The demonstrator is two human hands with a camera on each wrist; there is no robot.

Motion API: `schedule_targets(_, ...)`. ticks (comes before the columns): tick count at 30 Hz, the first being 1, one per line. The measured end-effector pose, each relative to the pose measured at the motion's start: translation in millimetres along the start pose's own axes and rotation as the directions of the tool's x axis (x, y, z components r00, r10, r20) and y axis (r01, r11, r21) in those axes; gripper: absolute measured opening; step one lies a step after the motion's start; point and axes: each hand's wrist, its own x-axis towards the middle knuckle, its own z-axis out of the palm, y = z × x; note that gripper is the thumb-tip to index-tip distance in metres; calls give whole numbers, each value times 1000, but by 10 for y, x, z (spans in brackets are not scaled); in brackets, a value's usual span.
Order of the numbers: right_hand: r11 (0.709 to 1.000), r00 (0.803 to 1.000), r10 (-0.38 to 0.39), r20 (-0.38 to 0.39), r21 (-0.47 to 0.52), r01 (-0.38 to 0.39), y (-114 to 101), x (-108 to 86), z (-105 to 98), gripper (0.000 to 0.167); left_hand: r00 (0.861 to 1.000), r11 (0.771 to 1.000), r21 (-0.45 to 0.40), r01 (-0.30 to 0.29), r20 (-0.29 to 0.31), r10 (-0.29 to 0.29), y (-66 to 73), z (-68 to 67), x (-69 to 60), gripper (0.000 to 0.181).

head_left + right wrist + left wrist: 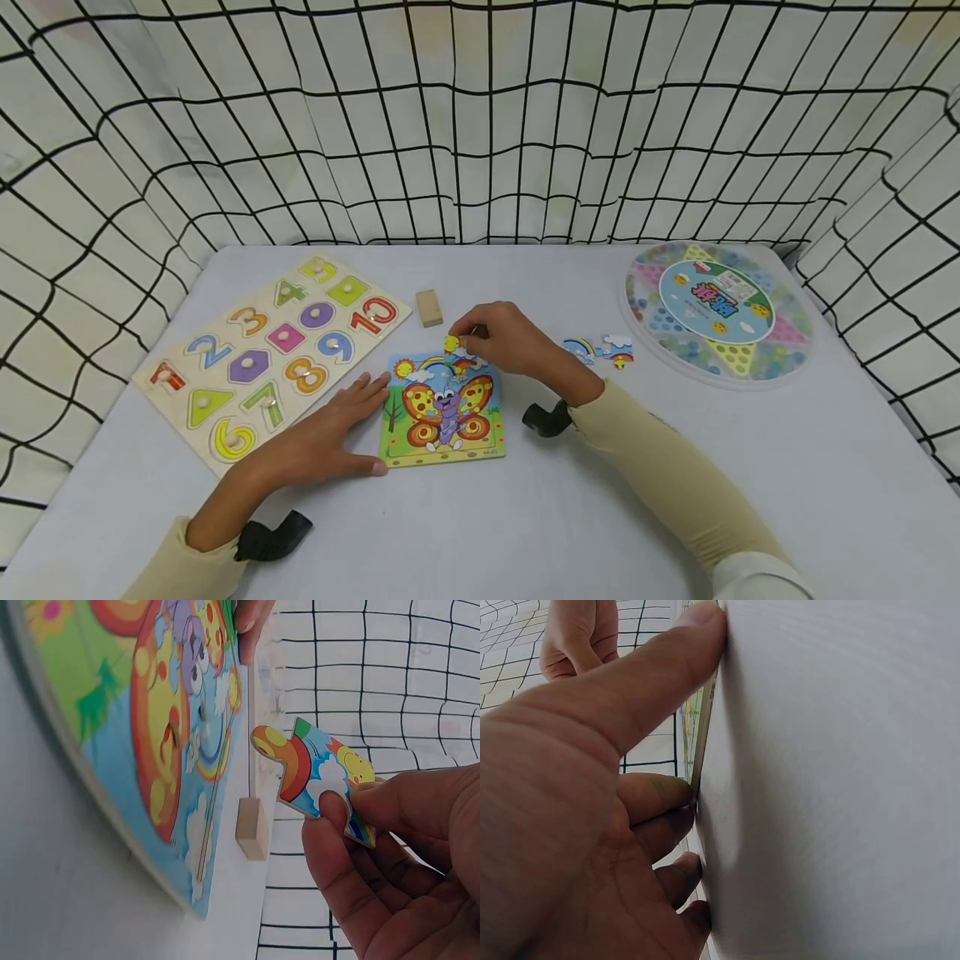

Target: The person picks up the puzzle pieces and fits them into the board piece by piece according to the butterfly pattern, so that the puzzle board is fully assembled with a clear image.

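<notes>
A square butterfly jigsaw puzzle (pixel 447 412) lies flat on the white table. My left hand (pixel 318 437) rests along its left side, thumb at the near corner and fingertips at the far one; in the left wrist view its fingers (pixel 656 795) touch the puzzle's edge. Above the puzzle's far edge, my right hand (pixel 506 337) pinches a jigsaw piece (pixel 322 776) between thumb and fingers. That piece shows a yellow sun, a white cloud and a red-orange curve, and is held apart from the board. Loose jigsaw pieces (pixel 581 350) lie to the right, partly behind the right wrist.
A wooden number-and-shape board (pixel 258 337) lies at the left. Just beyond the puzzle is a small wooden block (pixel 429 307). A round, clear-rimmed package (pixel 716 304) sits at the far right. Black netting over white sheeting (pixel 487 125) surrounds the table's back and sides.
</notes>
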Motion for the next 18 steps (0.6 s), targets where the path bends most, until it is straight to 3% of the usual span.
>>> schedule_targets(18,998,995,-61,79,20,59,-208,197,293,18,1000,1000,-21,-13,2,13,-9,-14,-10,100)
